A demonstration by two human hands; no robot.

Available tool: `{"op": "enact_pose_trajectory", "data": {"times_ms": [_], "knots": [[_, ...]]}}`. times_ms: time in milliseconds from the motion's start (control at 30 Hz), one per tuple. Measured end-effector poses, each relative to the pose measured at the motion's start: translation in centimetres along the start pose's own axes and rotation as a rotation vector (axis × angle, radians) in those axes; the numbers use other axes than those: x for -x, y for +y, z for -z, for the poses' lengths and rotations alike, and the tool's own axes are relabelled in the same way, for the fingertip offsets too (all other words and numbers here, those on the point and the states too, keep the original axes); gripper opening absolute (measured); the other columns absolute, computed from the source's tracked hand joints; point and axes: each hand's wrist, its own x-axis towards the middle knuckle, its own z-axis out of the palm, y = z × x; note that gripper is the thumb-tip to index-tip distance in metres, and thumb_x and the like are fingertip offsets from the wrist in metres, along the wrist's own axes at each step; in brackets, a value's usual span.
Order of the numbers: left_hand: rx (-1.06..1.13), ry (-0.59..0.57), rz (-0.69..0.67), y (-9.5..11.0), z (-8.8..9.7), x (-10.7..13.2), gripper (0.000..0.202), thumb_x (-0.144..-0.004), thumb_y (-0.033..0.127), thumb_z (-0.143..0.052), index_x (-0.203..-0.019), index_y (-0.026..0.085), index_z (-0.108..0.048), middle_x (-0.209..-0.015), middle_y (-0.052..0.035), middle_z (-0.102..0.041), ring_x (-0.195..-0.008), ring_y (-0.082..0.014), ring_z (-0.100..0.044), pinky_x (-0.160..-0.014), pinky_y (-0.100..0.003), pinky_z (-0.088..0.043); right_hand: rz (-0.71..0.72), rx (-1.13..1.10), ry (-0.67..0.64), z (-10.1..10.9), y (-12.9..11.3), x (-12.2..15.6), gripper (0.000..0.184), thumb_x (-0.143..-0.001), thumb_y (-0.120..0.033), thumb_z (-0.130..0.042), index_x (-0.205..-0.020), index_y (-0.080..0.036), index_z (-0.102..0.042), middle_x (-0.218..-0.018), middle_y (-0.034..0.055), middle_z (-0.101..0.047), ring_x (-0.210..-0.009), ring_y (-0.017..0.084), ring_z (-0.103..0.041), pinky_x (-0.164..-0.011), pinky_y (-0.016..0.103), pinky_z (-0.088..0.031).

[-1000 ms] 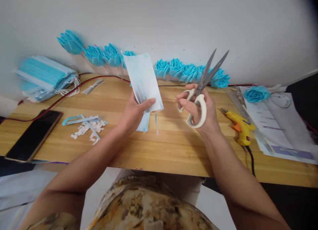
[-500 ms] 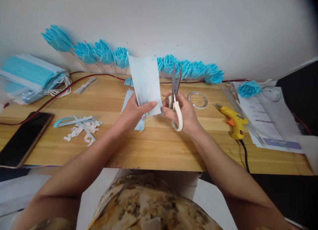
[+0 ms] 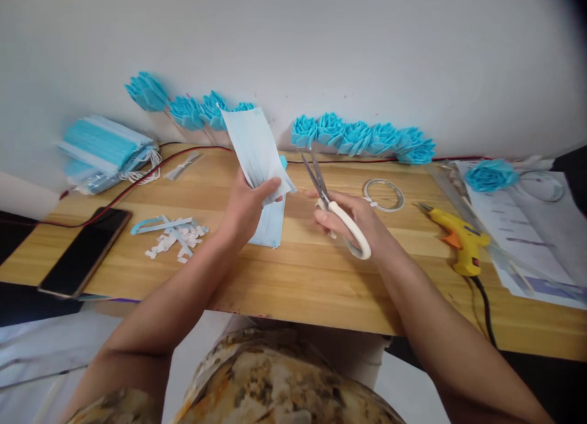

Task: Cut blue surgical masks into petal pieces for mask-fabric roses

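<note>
My left hand [image 3: 245, 207] pinches the lower edge of a pale blue face-mask sheet [image 3: 253, 144] and holds it upright over the wooden table [image 3: 298, 271]. My right hand [image 3: 355, 219] grips white-handled scissors [image 3: 337, 210], blades slightly apart and pointing up-left toward the sheet's right edge. Another blue mask piece [image 3: 271, 225] lies flat on the table under my left hand.
Blue mask-fabric flowers [image 3: 362, 137] line the wall. A stack of masks [image 3: 107, 152] sits far left, a black phone [image 3: 85, 250] near the left edge, cut scraps [image 3: 172, 234] beside it. A tape ring [image 3: 384, 193], yellow glue gun [image 3: 461, 244] and papers [image 3: 518, 228] lie right.
The scissors came down from high on the right to beside the sheet, then tilted left and lowered. The sheet stayed in my left hand, now leaning left.
</note>
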Motion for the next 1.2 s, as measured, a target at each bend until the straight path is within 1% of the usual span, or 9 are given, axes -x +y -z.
{"op": "enact_pose_trajectory", "data": {"times_ms": [133, 233, 333, 467, 667, 833, 933, 1067, 1200], "knots": [[0.03, 0.012, -0.036, 0.6, 0.4, -0.5, 0.048, -0.062, 0.026, -0.088, -0.097, 0.02, -0.055, -0.081, 0.0018, -0.064, -0.066, -0.0125, -0.059, -0.059, -0.027, -0.049, -0.075, 0.046, -0.114, 0.0, 0.2, 0.0, 0.052, -0.08, -0.056, -0.08, -0.115, -0.018, -0.075, -0.066, -0.0023, -0.055, -0.057, 0.014, -0.048, -0.052, 0.028, -0.035], [0.039, 0.01, -0.046, 0.8, 0.5, -0.5, 0.047, -0.062, 0.026, -0.088, -0.094, 0.02, -0.055, -0.078, 0.0025, -0.062, -0.063, -0.0117, -0.057, -0.058, -0.028, -0.048, -0.073, 0.054, -0.173, 0.0, 1.0, -0.2, 0.041, -0.083, -0.058, -0.079, -0.093, -0.019, -0.071, -0.065, -0.0027, -0.051, -0.057, 0.012, -0.044, -0.051, 0.027, -0.031], [0.047, 0.003, -0.034, 0.8, 0.4, -0.5, 0.046, -0.062, 0.026, -0.088, -0.093, 0.02, -0.055, -0.077, 0.0024, -0.062, -0.062, -0.0114, -0.056, -0.058, -0.028, -0.047, -0.068, 0.034, -0.226, 0.1, 1.7, -0.3, 0.044, -0.086, -0.061, -0.076, -0.08, -0.02, -0.061, -0.068, -0.0019, -0.051, -0.059, 0.012, -0.043, -0.052, 0.027, -0.029], [0.065, -0.034, 0.005, 0.7, 0.2, -0.3, 0.045, -0.062, 0.025, -0.088, -0.094, 0.019, -0.056, -0.079, 0.0012, -0.063, -0.059, -0.0106, -0.055, -0.055, -0.028, -0.046, -0.084, 0.038, -0.246, 0.1, 1.9, -0.3, 0.046, -0.085, -0.063, -0.076, -0.08, -0.021, -0.059, -0.069, -0.0018, -0.052, -0.06, 0.012, -0.044, -0.052, 0.027, -0.03], [0.036, -0.085, 0.054, 0.6, -0.1, 0.1, 0.051, -0.06, 0.024, -0.091, -0.099, 0.019, -0.058, -0.086, -0.0023, -0.066, -0.067, -0.014, -0.06, -0.054, -0.028, -0.048, -0.068, 0.015, -0.217, -0.1, 2.2, -0.4, 0.044, -0.086, -0.062, -0.075, -0.083, -0.02, -0.065, -0.074, -0.0003, -0.056, -0.063, 0.012, -0.047, -0.054, 0.027, -0.035], [-0.028, -0.094, 0.058, 0.0, -0.2, 0.5, 0.057, -0.061, 0.026, -0.091, -0.106, 0.019, -0.059, -0.095, -0.0057, -0.069, -0.074, -0.0178, -0.064, -0.058, -0.03, -0.052, -0.064, -0.004, -0.205, -0.4, 2.1, -0.3, 0.052, -0.086, -0.065, -0.073, -0.108, -0.018, -0.074, -0.078, 0.0013, -0.06, -0.063, 0.013, -0.048, -0.055, 0.027, -0.037], [-0.081, -0.086, 0.026, -0.6, -0.3, 0.9, 0.058, -0.064, 0.027, -0.09, -0.112, 0.02, -0.059, -0.101, -0.0074, -0.071, -0.086, -0.0226, -0.069, -0.067, -0.033, -0.057, -0.056, -0.014, -0.205, -0.8, 1.9, -0.3, 0.062, -0.086, -0.071, -0.07, -0.118, -0.017, -0.073, -0.079, 0.0018, -0.06, -0.062, 0.013, -0.049, -0.054, 0.027, -0.037], [-0.108, -0.061, -0.044, -1.3, -0.4, 1.2, 0.058, -0.066, 0.028, -0.09, -0.115, 0.021, -0.06, -0.105, -0.0075, -0.071, -0.101, -0.0268, -0.07, -0.08, -0.038, -0.059, -0.041, -0.05, -0.185, -1.4, 1.7, -0.3, 0.07, -0.085, -0.079, -0.066, -0.115, -0.016, -0.071, -0.075, 0.0016, -0.058, -0.062, 0.014, -0.05, -0.054, 0.028, -0.038], [-0.078, -0.052, -0.068, -1.6, -0.4, 1.2, 0.061, -0.066, 0.03, -0.091, -0.117, 0.021, -0.06, -0.105, -0.0073, -0.071, -0.102, -0.0273, -0.07, -0.082, -0.039, -0.06, -0.003, -0.032, -0.154, -1.6, 1.8, -0.4, 0.071, -0.083, -0.084, -0.062, -0.105, -0.017, -0.069, -0.078, 0.0024, -0.057, -0.065, 0.015, -0.053, -0.057, 0.028, -0.041]]}}
